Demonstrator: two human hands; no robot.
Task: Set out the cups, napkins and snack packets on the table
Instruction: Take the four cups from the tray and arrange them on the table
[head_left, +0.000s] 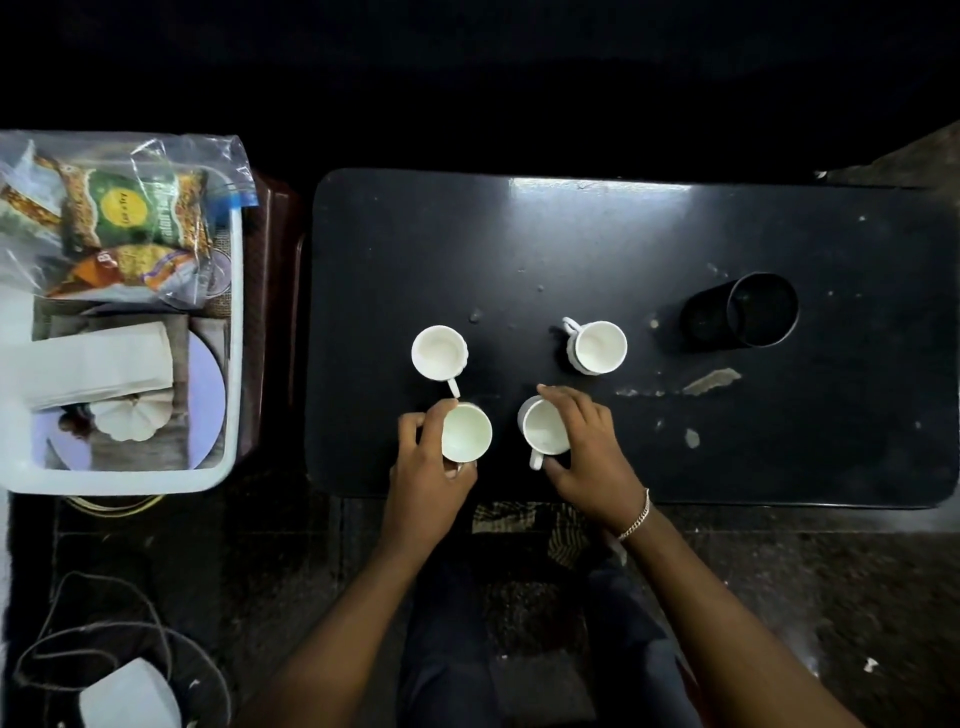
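Observation:
Several white cups stand upright on the black table (519, 249). My left hand (428, 467) grips the near-left cup (467, 431). My right hand (587, 452) wraps around the near-right cup (543, 428), whose handle points toward me. Two more white cups stand behind them, untouched: one at far left (439, 352) and one at far right (597, 346). White folded napkins (98, 364) and a clear bag of snack packets (119, 218) lie in a white tub (236, 322) left of the table.
A black cylindrical cup (758, 309) stands on the table's right part. The tabletop is chipped and spotted near its right half. A white lid-like object (130, 415) also lies in the tub. Cords and a white object (124, 691) rest on the dark floor at lower left.

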